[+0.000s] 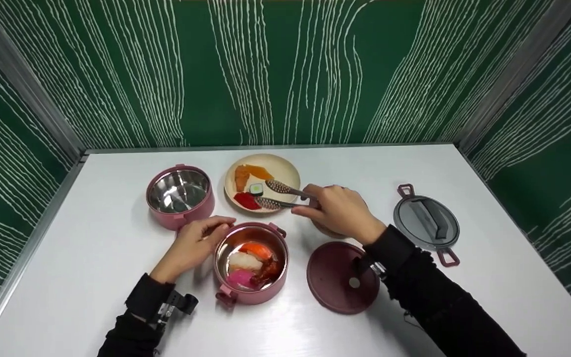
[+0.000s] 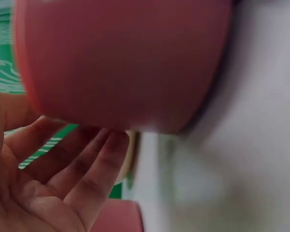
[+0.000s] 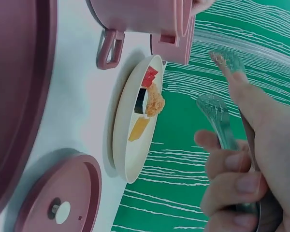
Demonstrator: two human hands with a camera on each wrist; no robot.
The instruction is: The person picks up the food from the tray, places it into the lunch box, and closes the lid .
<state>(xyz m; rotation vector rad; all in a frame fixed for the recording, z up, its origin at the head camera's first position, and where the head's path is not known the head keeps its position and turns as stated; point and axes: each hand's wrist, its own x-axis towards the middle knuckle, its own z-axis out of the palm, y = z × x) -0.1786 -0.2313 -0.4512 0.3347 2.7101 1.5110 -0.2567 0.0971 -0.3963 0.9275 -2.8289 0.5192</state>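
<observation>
My right hand (image 1: 342, 210) grips metal tongs (image 3: 220, 121), their perforated tips apart above a cream plate (image 1: 288, 171). On that plate lie a sushi roll (image 1: 256, 189), a red piece (image 1: 247, 200), a fried brown piece (image 1: 241, 178) and a yellow-orange strip (image 3: 138, 129). Nothing shows between the tong tips. My left hand (image 1: 196, 246) is beside a pink pot (image 1: 260, 296), its loosely extended fingers (image 2: 99, 169) against the outer wall. Inside this pot are an orange piece (image 1: 258, 250), a white piece (image 1: 244, 261), a bright pink piece (image 1: 241, 278) and a glossy reddish-brown piece (image 1: 268, 272).
Another pink pot (image 1: 181, 198) with a bare steel inside stands behind the left hand. A dark red lid (image 1: 332, 277) lies right of the front pot, partly under the right sleeve. Farther right is a grey lid (image 1: 417, 223) with pink loops. A round lid (image 3: 82, 193) sits below the right hand.
</observation>
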